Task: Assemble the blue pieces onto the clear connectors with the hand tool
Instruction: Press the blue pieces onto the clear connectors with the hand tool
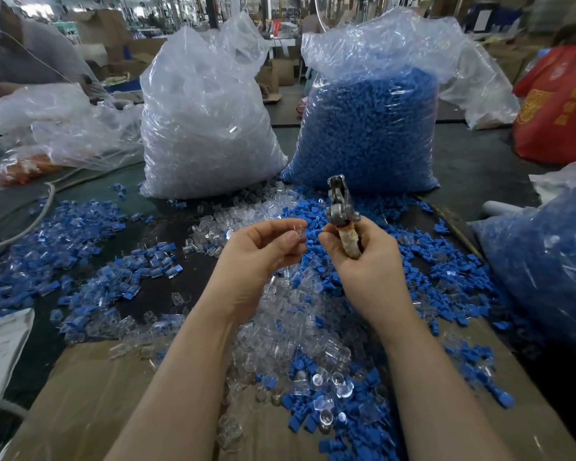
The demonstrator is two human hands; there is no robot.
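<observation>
From the head camera, both bare forearms reach forward over the table (pixel 473 168), and the two hands meet above a mixed heap of parts. The left hand (pixel 260 251) pinches a clear connector (pixel 298 229) between thumb and forefinger, its other fingers curled loosely underneath. The right hand (pixel 363 254) grips the hand tool (pixel 341 214) by its cloth-wrapped handle, with the metal head pointing up and away from the person. The thumb and forefinger of that same hand also pinch a blue piece (pixel 313 233), held just beside the clear connector; whether the two parts touch cannot be told.

Below the hands, loose clear connectors and blue pieces lie heaped on the table and on a sheet of brown cardboard (pixel 90 394) at the near edge. To the left lies a spread of joined blue-and-clear parts (pixel 80 261). Behind stand two big plastic bags, a bag of clear parts (pixel 207 128) on the left and a bag of blue parts (pixel 369 128) on the right. Another bag with blue contents (pixel 546 261) lies at the far right, and a red bag (pixel 559 104) sits beyond it.
</observation>
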